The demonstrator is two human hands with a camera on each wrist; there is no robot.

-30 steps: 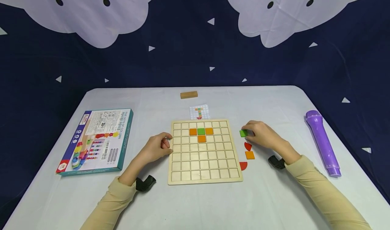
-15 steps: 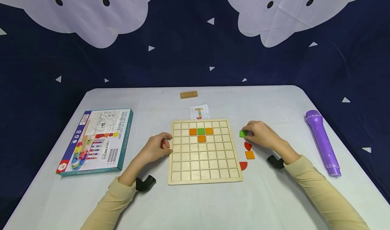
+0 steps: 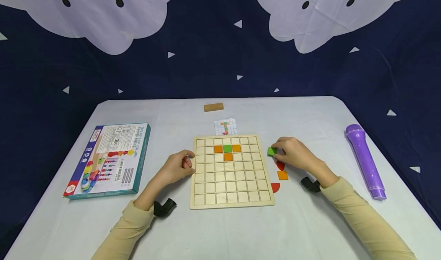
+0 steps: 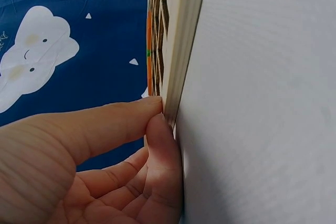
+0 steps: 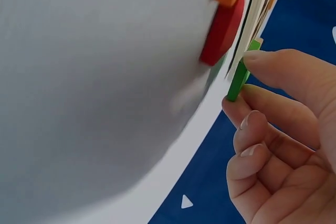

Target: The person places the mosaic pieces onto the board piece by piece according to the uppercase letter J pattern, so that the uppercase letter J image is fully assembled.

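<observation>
A wooden grid board (image 3: 232, 186) lies flat in the middle of the table. Its upper cells hold a green square tile (image 3: 227, 148) with orange tiles (image 3: 218, 149) on either side and another orange tile (image 3: 228, 157) below. My left hand (image 3: 175, 168) holds the board's left edge between thumb and forefinger. Off the right edge, my right hand (image 3: 293, 152) pinches a loose green square tile (image 5: 240, 80) between thumb and fingers, slightly tilted. Just below that hand are a red rounded piece (image 3: 280, 165), an orange tile (image 3: 283, 175) and another red rounded piece (image 3: 275, 187).
Behind the board lies a small printed pattern card (image 3: 225, 126), with a wooden block (image 3: 213, 107) farther back. A boxed toy set (image 3: 113, 152) is at the left. A purple cylinder (image 3: 366, 162) lies at the right.
My right hand has shifted slightly left toward the board with the green tile, which now shows more in front of the fingertips. My left hand has stayed at the board's edge.
</observation>
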